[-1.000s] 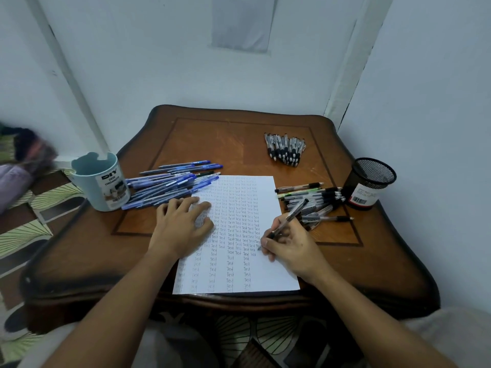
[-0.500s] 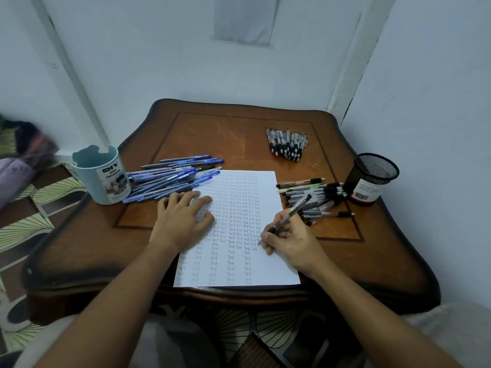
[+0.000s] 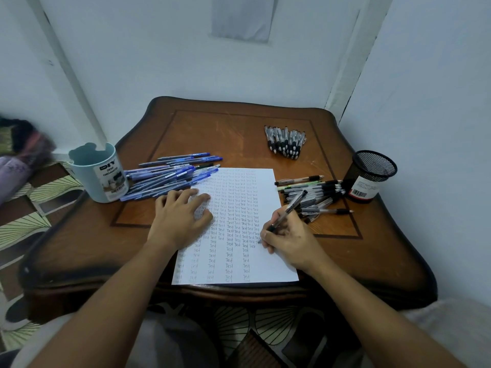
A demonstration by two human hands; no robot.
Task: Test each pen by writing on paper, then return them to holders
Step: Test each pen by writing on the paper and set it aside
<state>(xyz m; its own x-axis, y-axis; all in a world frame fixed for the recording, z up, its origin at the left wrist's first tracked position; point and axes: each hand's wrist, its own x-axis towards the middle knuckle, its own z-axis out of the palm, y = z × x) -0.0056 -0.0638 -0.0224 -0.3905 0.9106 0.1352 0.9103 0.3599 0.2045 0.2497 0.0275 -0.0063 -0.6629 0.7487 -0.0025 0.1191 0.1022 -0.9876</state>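
From the head view, I see the right hand (image 3: 289, 237) gripping a black pen (image 3: 288, 210) with curled fingers, its tip down on the paper (image 3: 265, 181) at the right end of the rows of the word "Test". The left hand (image 3: 180, 216) lies flat with straight, spread fingers on the left part of the sheet and holds it in place.

The blue pens (image 3: 170, 176) lie in a loose heap beside the pale blue cup (image 3: 99, 173), and some of them touch the top left corner of the paper. The black pens (image 3: 313, 195) lie in a pile just beside the right edge of the sheet, near the black mesh cup (image 3: 370, 176). One more bunch of pens (image 3: 285, 142) rests further back on the table (image 3: 239, 123).

I think the main risk is at the right side. The writing hand is near the black pile, so its wrist could push these pens and mix tested ones with untested ones. The sheet is also nearly full here, so a weak pen may be hard to judge among the dense words. If the flat hand lifts, the paper may slide.
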